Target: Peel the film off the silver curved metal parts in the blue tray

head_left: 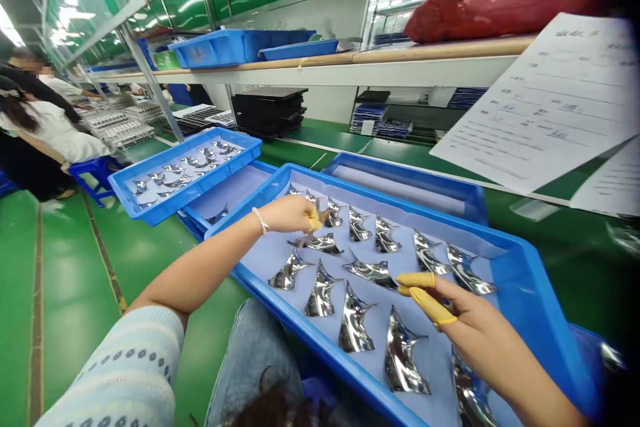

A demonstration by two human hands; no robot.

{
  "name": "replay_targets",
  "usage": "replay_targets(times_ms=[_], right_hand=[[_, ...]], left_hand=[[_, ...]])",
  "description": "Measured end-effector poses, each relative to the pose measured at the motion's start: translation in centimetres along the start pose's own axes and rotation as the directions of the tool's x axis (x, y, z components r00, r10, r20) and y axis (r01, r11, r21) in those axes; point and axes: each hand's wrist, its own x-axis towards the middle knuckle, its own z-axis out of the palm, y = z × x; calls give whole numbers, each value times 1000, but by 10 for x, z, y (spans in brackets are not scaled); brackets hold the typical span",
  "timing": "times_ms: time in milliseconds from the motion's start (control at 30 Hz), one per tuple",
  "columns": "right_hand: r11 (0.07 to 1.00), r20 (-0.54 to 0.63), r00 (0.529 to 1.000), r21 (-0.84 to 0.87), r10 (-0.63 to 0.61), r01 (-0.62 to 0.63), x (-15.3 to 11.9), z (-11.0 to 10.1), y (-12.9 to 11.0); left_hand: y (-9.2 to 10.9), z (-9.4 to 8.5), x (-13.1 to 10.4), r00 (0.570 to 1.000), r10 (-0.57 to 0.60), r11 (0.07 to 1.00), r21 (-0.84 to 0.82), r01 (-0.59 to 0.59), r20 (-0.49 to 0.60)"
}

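Note:
My left hand reaches over the far left part of a blue tray. Its fingers, with yellow finger cots, are pinched together; what they hold is blurred. Just below it lies a shiny curved metal piece. My right hand is over the tray's right half, with yellow cots on thumb and index finger. Those two fingertips close at the right end of another shiny curved metal piece, lying crosswise mid-tray. Similar pointed pieces lie in a far row and a near row on the pale lining.
Another blue tray with metal pieces rests at the left over further trays. Behind is a shallow blue tray. Printed sheets hang at the right. A shelf runs above the green bench. People sit far left.

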Motion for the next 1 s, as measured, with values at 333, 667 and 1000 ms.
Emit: replay_targets(times_ms=[333,667,1000], right_hand=[[994,-10,996,-78,-84,83,-3,2,-17],[418,238,971,-884,16,210,28,22,-16],[379,256,966,-898,36,224,31,23,-3]], left_hand=[[-51,42,-28,942,-318,895,362,259,112],[27,23,8,999,-45,961,272,41,7],[36,51,42,902,198,933,-208,-293,-385]])
